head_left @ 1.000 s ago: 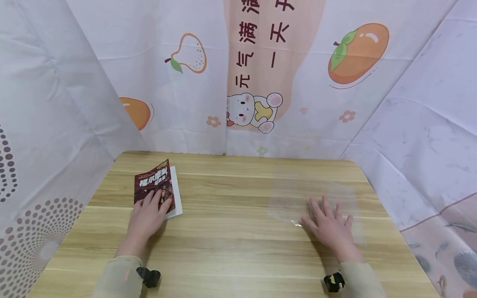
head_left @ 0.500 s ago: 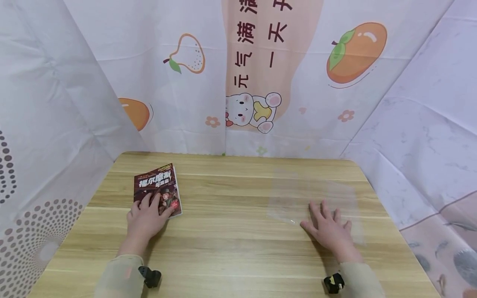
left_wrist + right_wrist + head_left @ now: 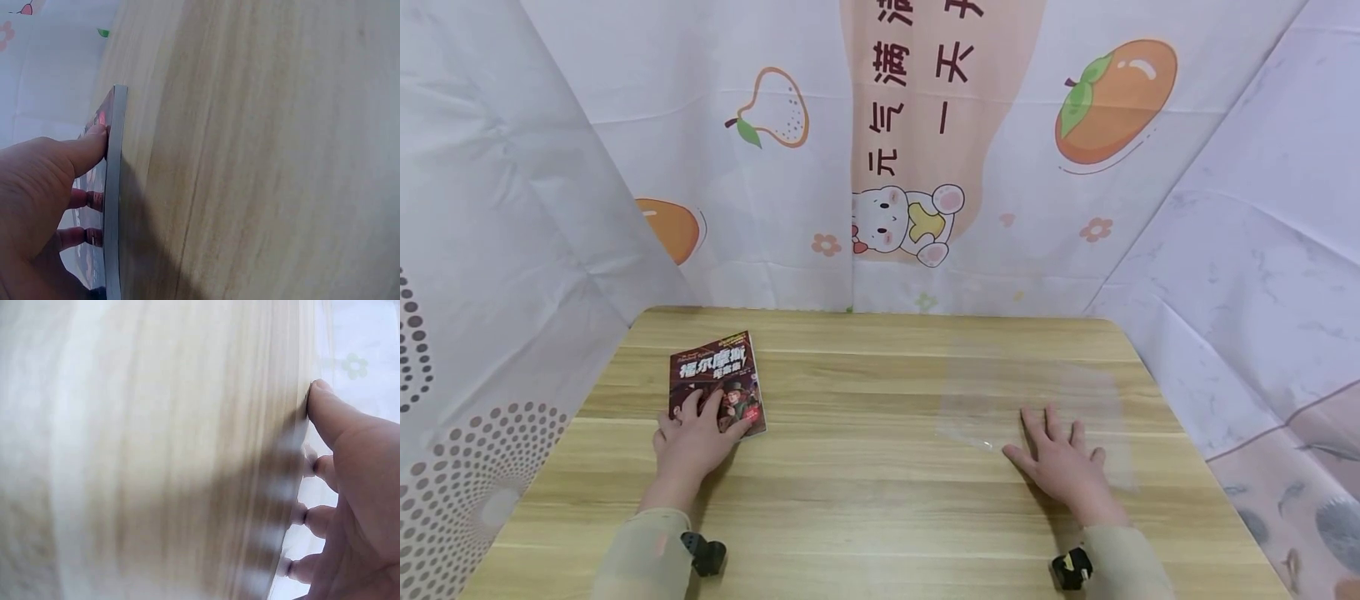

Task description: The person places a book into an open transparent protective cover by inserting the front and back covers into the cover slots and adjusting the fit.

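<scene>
And here's the left hand (image 3: 695, 442), down on the book (image 3: 713, 367) at the left side of the table (image 3: 865, 475). It's a wide hand, fingers spread and bent, tips resting on the cover, thumb out by the right edge. The left wrist view backs that up: thumb on the cover close to the pale page edge, two fingertips touching down and mirrored in the shine. The book itself lies flat, face up, dark red, big white characters across the upper part, a figure in a hat showing between fingers and thumb.

Across to the right, and there's the right hand (image 3: 1060, 462) on the clear sheet (image 3: 973, 408), which lies on the table's right side with a bright glint at its near left corner. Fingers fanned wide here too, thumb angled out toward that glint; in the right wrist view the fingertips meet their own reflections. Just where the sheet's edge runs under the palm, I can't tell.

Both arms come in with beige sleeves (image 3: 643, 554), a small black device (image 3: 703, 554) beside each cuff. Behind it all hangs a white cloth (image 3: 775, 200), a big orange fruit print (image 3: 1116, 100) up on the right, a cartoon animal (image 3: 891, 221) near the middle.
</scene>
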{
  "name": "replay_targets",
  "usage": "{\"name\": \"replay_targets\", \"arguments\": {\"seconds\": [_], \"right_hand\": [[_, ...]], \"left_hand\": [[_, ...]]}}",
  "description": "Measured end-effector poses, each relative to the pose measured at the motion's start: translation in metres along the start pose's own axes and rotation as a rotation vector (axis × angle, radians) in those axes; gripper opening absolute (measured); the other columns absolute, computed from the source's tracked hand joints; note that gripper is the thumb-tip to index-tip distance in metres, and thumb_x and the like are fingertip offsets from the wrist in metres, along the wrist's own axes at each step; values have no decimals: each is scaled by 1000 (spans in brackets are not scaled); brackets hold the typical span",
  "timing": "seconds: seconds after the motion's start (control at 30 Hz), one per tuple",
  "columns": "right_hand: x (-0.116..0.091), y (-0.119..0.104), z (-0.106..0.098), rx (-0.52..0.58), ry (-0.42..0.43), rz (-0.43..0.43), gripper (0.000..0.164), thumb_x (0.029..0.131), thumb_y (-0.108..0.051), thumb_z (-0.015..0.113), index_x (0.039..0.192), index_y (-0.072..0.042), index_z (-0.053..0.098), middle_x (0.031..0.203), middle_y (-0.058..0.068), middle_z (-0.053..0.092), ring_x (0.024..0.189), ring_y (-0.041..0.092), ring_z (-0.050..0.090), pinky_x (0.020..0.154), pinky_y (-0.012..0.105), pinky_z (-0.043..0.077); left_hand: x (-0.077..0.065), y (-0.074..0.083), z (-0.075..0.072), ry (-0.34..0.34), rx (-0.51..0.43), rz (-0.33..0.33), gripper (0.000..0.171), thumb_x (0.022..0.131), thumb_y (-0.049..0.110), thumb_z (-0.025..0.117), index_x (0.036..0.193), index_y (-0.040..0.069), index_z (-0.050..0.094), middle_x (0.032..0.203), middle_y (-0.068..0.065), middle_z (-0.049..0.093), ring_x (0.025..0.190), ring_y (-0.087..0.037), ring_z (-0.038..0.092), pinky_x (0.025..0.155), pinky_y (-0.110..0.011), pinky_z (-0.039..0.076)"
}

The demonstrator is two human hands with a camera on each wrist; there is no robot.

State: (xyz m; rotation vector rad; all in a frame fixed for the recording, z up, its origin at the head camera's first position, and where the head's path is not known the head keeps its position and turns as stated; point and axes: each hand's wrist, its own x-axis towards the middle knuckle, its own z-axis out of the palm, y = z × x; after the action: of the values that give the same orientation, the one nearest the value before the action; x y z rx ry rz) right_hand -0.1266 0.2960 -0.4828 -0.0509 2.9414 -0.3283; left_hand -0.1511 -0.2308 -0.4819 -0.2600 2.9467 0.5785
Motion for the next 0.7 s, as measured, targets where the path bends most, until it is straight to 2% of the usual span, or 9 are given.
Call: {"name": "replay_targets", "arguments": {"seconds": [0.7], "right_hand": [[2,1,4,6,-30,4,87,92,-71,34,154,-14,15,154,32,7,129,65,-1,87,88,6]], "left_hand": [[3,9,-6,4,-68,-77,92,83,60,64,150,10,27,147,-33,11,122,-69,9,93,-75,19]]}}
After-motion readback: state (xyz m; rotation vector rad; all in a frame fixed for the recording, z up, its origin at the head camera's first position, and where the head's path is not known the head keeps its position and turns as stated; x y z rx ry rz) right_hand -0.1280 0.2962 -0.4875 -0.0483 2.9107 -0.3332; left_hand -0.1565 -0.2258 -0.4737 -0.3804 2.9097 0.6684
